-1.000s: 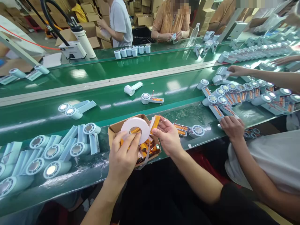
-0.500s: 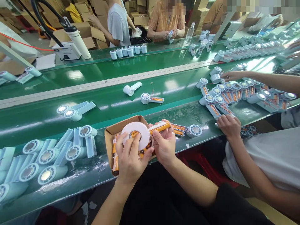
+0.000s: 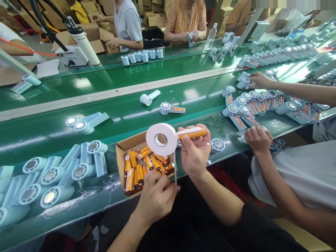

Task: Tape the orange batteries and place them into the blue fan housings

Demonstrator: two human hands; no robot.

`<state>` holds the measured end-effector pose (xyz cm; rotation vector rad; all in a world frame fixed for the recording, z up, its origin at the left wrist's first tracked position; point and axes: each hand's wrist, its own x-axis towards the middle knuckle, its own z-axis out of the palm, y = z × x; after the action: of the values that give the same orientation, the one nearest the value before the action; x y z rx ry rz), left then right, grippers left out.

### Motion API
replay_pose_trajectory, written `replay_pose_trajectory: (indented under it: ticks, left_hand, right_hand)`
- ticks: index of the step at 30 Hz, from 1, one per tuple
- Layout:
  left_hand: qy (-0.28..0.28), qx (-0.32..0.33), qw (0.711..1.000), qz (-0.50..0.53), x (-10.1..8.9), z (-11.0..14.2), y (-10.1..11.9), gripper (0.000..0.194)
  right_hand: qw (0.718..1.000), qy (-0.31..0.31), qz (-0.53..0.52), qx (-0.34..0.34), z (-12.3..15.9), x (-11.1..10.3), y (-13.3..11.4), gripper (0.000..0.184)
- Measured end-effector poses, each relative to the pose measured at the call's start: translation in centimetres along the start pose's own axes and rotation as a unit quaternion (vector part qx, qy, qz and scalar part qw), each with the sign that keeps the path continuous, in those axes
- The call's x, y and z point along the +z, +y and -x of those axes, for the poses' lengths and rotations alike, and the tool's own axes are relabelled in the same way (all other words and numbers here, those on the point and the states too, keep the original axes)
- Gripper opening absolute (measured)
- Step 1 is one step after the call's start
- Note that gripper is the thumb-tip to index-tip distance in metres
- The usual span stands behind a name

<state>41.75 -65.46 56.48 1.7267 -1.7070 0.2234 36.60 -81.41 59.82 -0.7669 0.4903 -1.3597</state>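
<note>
My right hand (image 3: 196, 152) is closed around an orange battery (image 3: 195, 133) that has white tape along its top. Beside the battery's left end hangs a roll of white tape (image 3: 170, 134), flat side toward me; whether it is stuck to the battery or gripped by my fingers cannot be made out. A narrow white strip (image 3: 175, 168) runs from the roll's right edge down to my left hand (image 3: 159, 196), whose fingers pinch its lower end. Below the roll, a cardboard box (image 3: 121, 168) holds several orange batteries (image 3: 139, 172) with dark wires.
Pale blue housings (image 3: 86, 170) with round heads lie at the left of the green bench. Two more (image 3: 165, 108) rest on the belt. At right, a co-worker's hand (image 3: 258, 140) is near several wired housings (image 3: 240, 110). People work across the belt, near a clear bottle (image 3: 210, 36).
My left hand has left the roll's face and moved down, drawing out the white strip. The roll and the battery in my right hand have shifted up and right, uncovering the box.
</note>
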Motion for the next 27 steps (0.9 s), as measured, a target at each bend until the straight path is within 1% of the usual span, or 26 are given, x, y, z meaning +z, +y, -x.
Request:
replay_pose_trajectory:
  ticks: [1, 2, 3, 4, 5, 6, 7, 8, 9, 10, 12, 15, 16, 17, 18, 19, 20, 21, 22, 23, 24, 25, 26, 27]
  left_hand:
    - [-0.034, 0.018, 0.998, 0.04, -0.6, 0.4, -0.1, 0.027]
    - [-0.046, 0.029, 0.996, 0.064, -1.2, 0.7, -0.2, 0.028]
    - [-0.03, 0.033, 0.997, 0.064, -1.8, 0.9, -0.5, 0.025]
    - [0.01, 0.03, 0.999, 0.035, -2.3, 0.8, -0.8, 0.021]
    - [0.058, 0.025, 0.998, -0.017, -2.7, 0.4, -1.2, 0.019]
    - [0.1, 0.021, 0.991, -0.08, -2.9, -0.1, -1.6, 0.025]
    - [0.128, 0.016, 0.982, -0.139, -2.9, -0.7, -2.0, 0.033]
    - [0.139, 0.009, 0.973, -0.185, -2.7, -1.4, -2.4, 0.04]
    - [0.137, 0.002, 0.967, -0.213, -2.4, -2.0, -2.7, 0.044]
    - [0.133, -0.001, 0.965, -0.224, -1.8, -2.6, -3.0, 0.044]
    - [0.131, -0.001, 0.968, -0.215, -0.5, -3.2, -3.3, 0.038]
    - [0.128, -0.001, 0.977, -0.171, 1.2, -3.2, -2.7, 0.029]
    - [0.121, 0.0, 0.98, -0.155, 1.4, -3.0, -2.4, 0.026]
    - [0.107, 0.003, 0.984, -0.142, 1.4, -2.7, -2.0, 0.025]
    - [0.086, 0.013, 0.987, -0.134, 1.2, -2.4, -1.7, 0.026]
    - [0.066, 0.028, 0.989, -0.131, 0.7, -2.0, -1.7, 0.028]
    - [0.044, 0.042, 0.989, -0.137, -0.1, -1.6, -1.9, 0.032]
    - [0.018, 0.052, 0.987, -0.149, -1.0, -1.0, -2.4, 0.035]
    - [-0.006, 0.056, 0.985, -0.16, -2.2, -0.5, -3.3, 0.036]
    - [-0.031, 0.053, 0.984, -0.167, -3.4, -0.1, -4.6, 0.034]
    - [-0.059, 0.043, 0.984, -0.165, -4.5, 0.1, -6.2, 0.031]
    - [-0.089, 0.025, 0.985, -0.148, -5.5, 0.0, -8.0, 0.027]
    - [-0.122, 0.005, 0.986, -0.116, -6.3, -0.7, -9.9, 0.018]
    - [-0.15, -0.022, 0.985, -0.078, -6.6, -2.0, -11.8, 0.008]
  right_hand:
    - [1.0, 0.004, 0.007, -0.003, -0.5, -0.2, -0.4, 0.052]
    - [1.0, 0.003, 0.016, -0.002, -0.8, -0.3, -0.7, 0.053]
    - [1.0, -0.005, 0.025, 0.004, -1.0, -0.5, -1.1, 0.054]
    - [0.999, -0.016, 0.034, 0.012, -1.1, -0.6, -1.4, 0.054]
    - [0.998, -0.029, 0.042, 0.023, -1.0, -0.8, -1.6, 0.055]
    - [0.998, -0.04, 0.047, 0.033, -0.8, -0.9, -1.7, 0.058]
    - [0.997, -0.046, 0.05, 0.042, -0.5, -1.0, -1.8, 0.062]
    - [0.997, -0.048, 0.05, 0.046, -0.1, -1.2, -1.7, 0.068]
    - [0.997, -0.046, 0.048, 0.046, 0.3, -1.3, -1.6, 0.073]
    - [0.997, -0.042, 0.045, 0.041, 0.8, -1.4, -1.4, 0.075]
    - [0.998, -0.034, 0.039, 0.027, 1.8, -1.8, -0.7, 0.071]
    - [0.998, -0.029, 0.04, 0.024, 2.2, -2.3, 0.6, 0.058]
    - [0.997, -0.046, 0.051, 0.033, 1.7, -2.3, 0.7, 0.057]
    - [0.993, -0.077, 0.07, 0.046, 0.6, -2.2, 0.4, 0.057]
    - [0.988, -0.111, 0.093, 0.052, -0.9, -2.1, -0.2, 0.056]
    - [0.983, -0.138, 0.113, 0.041, -3.0, -1.9, -1.3, 0.055]
    - [0.978, -0.159, 0.131, 0.018, -5.4, -1.7, -2.9, 0.054]
    - [0.982, -0.137, 0.125, -0.042, -7.9, -1.6, -4.6, 0.049]
    - [0.982, -0.099, 0.105, -0.118, -10.2, -1.6, -6.5, 0.045]
    - [0.978, -0.066, 0.091, -0.178, -12.1, -1.9, -8.2, 0.04]
    - [0.973, -0.052, 0.088, -0.209, -13.5, -2.4, -9.6, 0.04]
    - [0.971, -0.051, 0.093, -0.215, -14.1, -3.2, -10.5, 0.043]
    - [0.972, -0.056, 0.103, -0.204, -14.1, -4.1, -10.7, 0.045]
    - [0.975, -0.062, 0.117, -0.178, -13.5, -5.2, -10.4, 0.046]
